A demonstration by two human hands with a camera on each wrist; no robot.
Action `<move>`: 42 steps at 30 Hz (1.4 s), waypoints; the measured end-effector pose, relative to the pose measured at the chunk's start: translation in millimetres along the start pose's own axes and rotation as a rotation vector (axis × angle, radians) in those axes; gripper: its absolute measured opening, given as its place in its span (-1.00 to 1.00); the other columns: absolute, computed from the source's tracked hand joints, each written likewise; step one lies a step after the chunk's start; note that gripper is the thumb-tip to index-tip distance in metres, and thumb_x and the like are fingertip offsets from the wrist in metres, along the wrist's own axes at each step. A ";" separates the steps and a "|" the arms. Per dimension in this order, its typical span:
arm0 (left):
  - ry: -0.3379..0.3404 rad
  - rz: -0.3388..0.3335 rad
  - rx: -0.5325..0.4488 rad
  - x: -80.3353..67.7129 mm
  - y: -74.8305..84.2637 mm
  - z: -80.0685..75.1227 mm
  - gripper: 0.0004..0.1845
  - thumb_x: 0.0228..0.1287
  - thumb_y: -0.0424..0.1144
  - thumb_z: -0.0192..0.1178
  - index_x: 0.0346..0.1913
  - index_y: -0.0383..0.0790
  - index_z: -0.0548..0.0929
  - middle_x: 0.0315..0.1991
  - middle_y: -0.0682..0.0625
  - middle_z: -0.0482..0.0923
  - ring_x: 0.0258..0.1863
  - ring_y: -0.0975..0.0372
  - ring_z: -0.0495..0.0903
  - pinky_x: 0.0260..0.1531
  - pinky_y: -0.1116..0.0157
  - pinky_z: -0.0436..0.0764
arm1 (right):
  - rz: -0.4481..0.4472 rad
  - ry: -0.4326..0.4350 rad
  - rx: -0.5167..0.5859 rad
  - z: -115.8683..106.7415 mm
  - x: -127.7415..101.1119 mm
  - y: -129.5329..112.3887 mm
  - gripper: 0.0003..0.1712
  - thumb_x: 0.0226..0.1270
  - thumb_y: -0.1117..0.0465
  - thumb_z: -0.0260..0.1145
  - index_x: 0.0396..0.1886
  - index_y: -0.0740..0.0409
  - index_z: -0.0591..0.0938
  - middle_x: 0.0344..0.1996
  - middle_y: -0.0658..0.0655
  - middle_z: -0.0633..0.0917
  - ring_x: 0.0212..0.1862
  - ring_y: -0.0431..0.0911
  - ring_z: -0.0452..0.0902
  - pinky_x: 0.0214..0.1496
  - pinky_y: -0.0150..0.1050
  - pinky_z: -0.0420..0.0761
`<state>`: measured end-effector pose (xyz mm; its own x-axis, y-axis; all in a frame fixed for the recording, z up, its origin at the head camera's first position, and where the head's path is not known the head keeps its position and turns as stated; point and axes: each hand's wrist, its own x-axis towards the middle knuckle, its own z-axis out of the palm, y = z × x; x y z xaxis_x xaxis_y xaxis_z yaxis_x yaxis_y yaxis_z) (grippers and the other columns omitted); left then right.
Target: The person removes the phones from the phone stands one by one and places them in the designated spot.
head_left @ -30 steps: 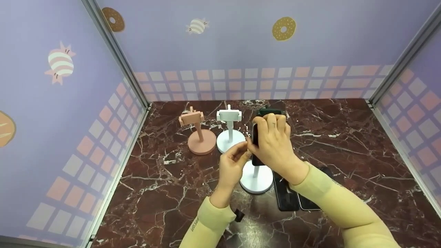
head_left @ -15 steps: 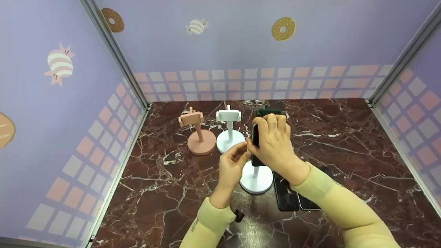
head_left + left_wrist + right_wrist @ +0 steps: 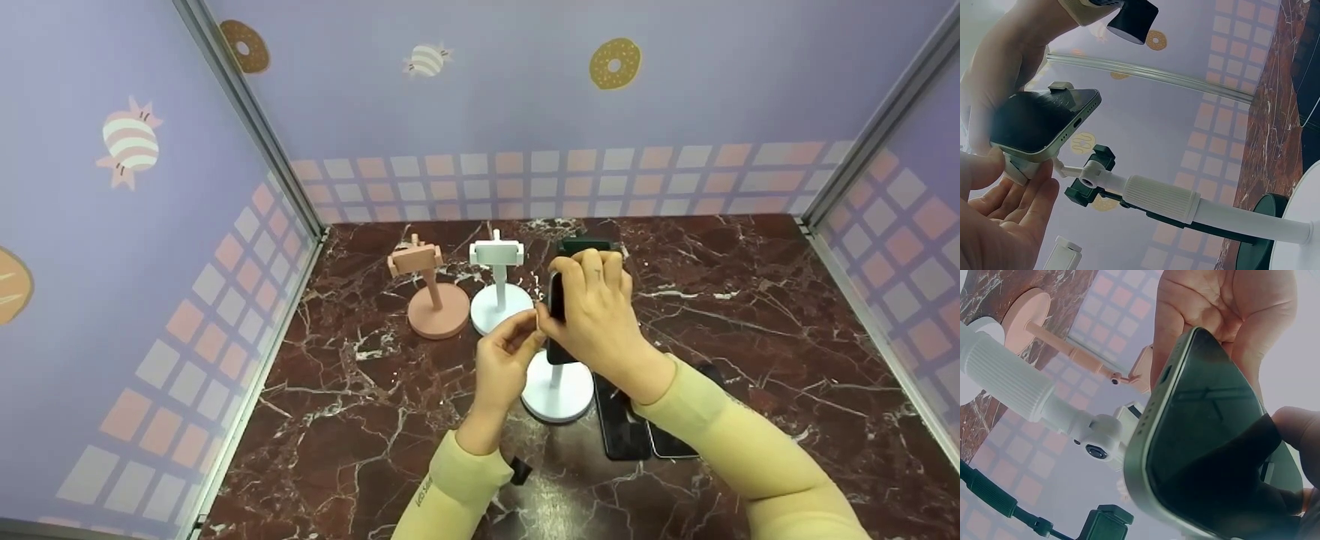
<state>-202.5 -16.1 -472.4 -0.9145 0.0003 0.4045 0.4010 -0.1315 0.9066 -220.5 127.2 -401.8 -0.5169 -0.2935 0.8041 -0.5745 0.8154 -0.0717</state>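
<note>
A white phone stand [image 3: 557, 390] stands upright in front of me, its clamp at the top around a dark-screened phone [image 3: 1044, 118]. My right hand [image 3: 600, 315] grips the phone from the right, fingers over its far side and thumb toward the left hand. My left hand [image 3: 504, 367] pinches the white clamp [image 3: 1021, 170] at the phone's left edge, thumb on one side and fingers underneath. In the right wrist view the phone [image 3: 1213, 439] is tilted, its port end toward the stand's post, and its screen partly shadowed by the right hand.
Behind stand a pink phone stand [image 3: 439, 309], another white stand [image 3: 499, 300] and a dark green stand [image 3: 581, 244], partly hidden by my right hand. Two phones lie flat on the marbled table under my right forearm, a black phone [image 3: 626, 435] and a silver-edged phone [image 3: 673, 442].
Both hands stay at the phone and clamp with almost no movement. The head view has shifted very slightly.
</note>
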 end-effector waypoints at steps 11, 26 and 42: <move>0.011 -0.014 0.000 -0.2 0.1 -0.3 -0.65 0.34 -0.47 0.32 0.10 -0.65 0.61 -0.04 -0.51 0.68 -0.13 0.35 0.72 -0.12 0.48 0.70 | -0.005 -0.009 0.016 -1.8 0.0 0.5 -0.33 -0.02 0.18 0.55 0.04 0.21 0.40 -0.11 0.31 0.45 -0.01 0.27 0.24 -0.19 0.07 0.39; -0.006 0.006 0.022 0.3 -2.3 -1.7 -0.64 0.35 -0.41 0.33 0.10 -0.62 0.62 -0.05 -0.49 0.68 -0.17 0.42 0.70 -0.12 0.45 0.71 | -0.018 -0.008 0.058 -3.6 -0.5 3.2 -0.33 -0.05 0.19 0.54 0.02 0.20 0.38 -0.12 0.31 0.45 -0.02 0.27 0.24 -0.25 0.07 0.38; 0.006 -0.016 0.011 0.3 -1.5 -0.7 -0.66 0.34 -0.48 0.31 0.10 -0.63 0.62 -0.05 -0.51 0.67 -0.16 0.39 0.72 -0.10 0.48 0.70 | -0.023 -0.020 0.059 -5.8 -0.6 4.1 -0.32 -0.05 0.18 0.55 0.03 0.20 0.40 -0.11 0.32 0.48 -0.02 0.27 0.25 -0.30 0.04 0.35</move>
<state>-203.4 -16.5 -473.8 -0.9212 -0.0040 0.3891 0.3867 -0.1210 0.9142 -218.9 133.6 -399.1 -0.5153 -0.3224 0.7941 -0.6225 0.7776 -0.0883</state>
